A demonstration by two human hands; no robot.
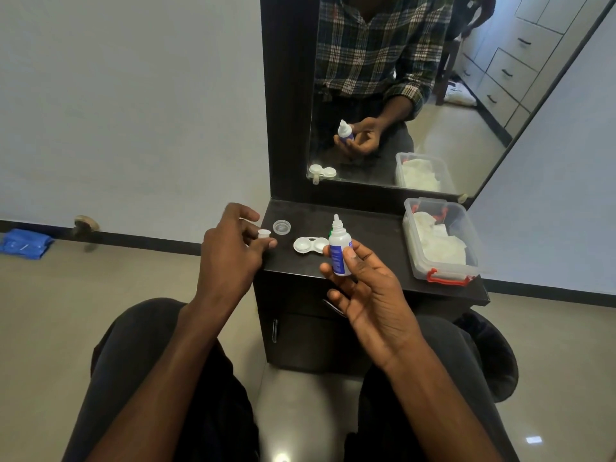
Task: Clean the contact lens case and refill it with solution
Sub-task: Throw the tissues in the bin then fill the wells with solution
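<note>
Right hand [363, 288] pinching solution bottle [339, 250] upright between thumb and fingers, nozzle bare, raised over counter [366, 228] front edge; likely kept upright so nothing drips before aiming. Left hand [233, 245] holding small white bottle cap [264, 233] at fingertips, other fingers loose, just off counter's left edge, probably parking it. Lens case [310, 245] open near front-left, wells up, ready for filling. One clear lid [281, 227] just behind, near left edge. Tissue box [440, 241] at right edge, handy for wiping.

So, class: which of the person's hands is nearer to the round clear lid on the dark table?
Left. The left hand, holding a small white cap, is just left of the lid; the right hand, holding the bottle, sits farther right and nearer the person.
</note>
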